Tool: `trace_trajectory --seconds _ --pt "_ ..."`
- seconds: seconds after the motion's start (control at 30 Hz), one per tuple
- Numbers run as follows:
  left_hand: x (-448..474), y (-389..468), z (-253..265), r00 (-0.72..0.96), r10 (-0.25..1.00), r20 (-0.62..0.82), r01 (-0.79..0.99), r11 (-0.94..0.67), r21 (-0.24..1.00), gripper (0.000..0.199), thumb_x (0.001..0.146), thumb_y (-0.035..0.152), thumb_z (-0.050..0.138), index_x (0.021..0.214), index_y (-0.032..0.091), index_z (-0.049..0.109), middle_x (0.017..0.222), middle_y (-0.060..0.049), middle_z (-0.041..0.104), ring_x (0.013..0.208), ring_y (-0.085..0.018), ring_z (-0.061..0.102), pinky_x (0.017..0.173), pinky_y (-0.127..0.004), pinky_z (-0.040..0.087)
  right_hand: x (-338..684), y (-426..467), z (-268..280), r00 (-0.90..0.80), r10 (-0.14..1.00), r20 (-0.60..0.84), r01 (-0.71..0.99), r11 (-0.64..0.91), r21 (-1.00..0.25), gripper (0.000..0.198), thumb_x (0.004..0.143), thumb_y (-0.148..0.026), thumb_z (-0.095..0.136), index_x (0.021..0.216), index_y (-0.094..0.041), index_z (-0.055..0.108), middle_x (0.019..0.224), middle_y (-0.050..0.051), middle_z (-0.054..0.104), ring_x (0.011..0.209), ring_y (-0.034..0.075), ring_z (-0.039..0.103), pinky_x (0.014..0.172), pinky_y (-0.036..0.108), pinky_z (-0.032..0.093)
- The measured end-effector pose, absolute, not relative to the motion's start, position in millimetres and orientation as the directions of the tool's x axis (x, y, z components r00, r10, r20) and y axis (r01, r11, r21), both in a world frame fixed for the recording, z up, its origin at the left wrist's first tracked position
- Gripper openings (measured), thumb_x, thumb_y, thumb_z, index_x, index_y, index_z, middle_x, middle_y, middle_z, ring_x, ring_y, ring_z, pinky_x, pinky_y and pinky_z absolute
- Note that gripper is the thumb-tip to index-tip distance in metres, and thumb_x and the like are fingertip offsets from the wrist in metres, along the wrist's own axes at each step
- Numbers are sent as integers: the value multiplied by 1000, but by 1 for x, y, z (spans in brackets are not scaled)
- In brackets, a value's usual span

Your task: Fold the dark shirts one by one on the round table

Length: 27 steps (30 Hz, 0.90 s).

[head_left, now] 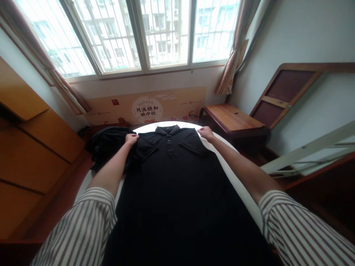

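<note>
Both grips are clamped on the black shirt (172,177): left hand (131,139) and right hand (205,132) pinch its shoulders, flat on the white tabletop (244,184).

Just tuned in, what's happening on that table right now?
A person in a striped shirt has a black polo shirt spread face up on a white round table, collar away from them. The left hand and the right hand each rest at a shoulder of the shirt. A heap of dark clothing lies at the table's left edge, beside the left hand.
</note>
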State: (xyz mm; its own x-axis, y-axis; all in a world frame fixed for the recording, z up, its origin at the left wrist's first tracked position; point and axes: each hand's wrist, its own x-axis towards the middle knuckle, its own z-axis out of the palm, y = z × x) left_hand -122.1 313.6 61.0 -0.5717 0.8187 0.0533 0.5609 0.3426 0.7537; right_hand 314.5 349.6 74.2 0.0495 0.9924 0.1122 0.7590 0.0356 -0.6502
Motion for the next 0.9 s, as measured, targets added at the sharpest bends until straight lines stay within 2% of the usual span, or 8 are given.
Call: trace_trajectory --seconds 0.1,0.2,0.3,0.4,0.53,0.7,0.77,0.9 --pt "-125 315 55 -599 799 46 475 308 824 26 71 19 74 95 9 76 95 -14 76 91 -23 72 83 -25 55 315 382 65 131 988 84 794 -54 -605 37 89 -38 60 101 -5 71 99 19 73 84 24 71 72 31 56" --pt "-126 318 50 -622 783 33 405 285 869 25 64 19 79 87 9 76 84 -14 75 85 -23 72 81 -27 56 308 401 61 137 987 87 838 -69 -541 47 84 -49 66 104 -7 71 102 19 72 94 27 69 80 34 56" --pt "-126 319 49 -636 771 22 357 269 894 21 61 17 80 80 9 75 78 -13 75 84 -24 72 81 -29 56 294 413 60 60 990 124 899 0 -438 53 78 -50 73 113 -11 69 117 18 67 114 30 61 96 37 50" --pt "-127 318 48 -646 763 17 326 256 910 17 60 15 80 76 10 75 76 -12 74 85 -25 72 82 -29 56 279 420 60 -70 986 151 941 116 -318 46 78 -43 74 118 -19 69 130 13 60 126 29 52 105 37 43" --pt "-129 317 43 -652 758 15 297 237 925 15 61 15 79 75 11 75 75 -12 74 84 -25 72 81 -29 56 268 428 60 -121 982 145 961 152 -232 28 83 -27 66 109 -16 72 126 16 63 123 30 53 104 39 42" --pt "-132 321 36 -658 753 5 264 225 938 14 63 15 78 76 10 75 74 -11 74 80 -24 72 77 -29 56 278 439 60 -95 987 130 975 118 -188 29 85 -16 57 108 -6 73 115 24 67 110 32 63 94 37 49" --pt "-133 324 34 -662 749 -1 253 225 941 15 62 16 78 76 10 75 74 -11 74 79 -24 72 76 -29 56 283 441 60 -123 984 128 973 145 -180 30 88 -20 55 108 -7 73 112 21 69 106 29 66 92 33 50" --pt "-134 326 33 -672 741 -6 239 225 945 15 63 15 77 76 10 75 73 -12 73 79 -24 71 77 -30 56 281 442 57 -270 954 134 944 289 -157 31 87 -30 60 110 -17 74 116 9 70 108 21 64 95 23 48"
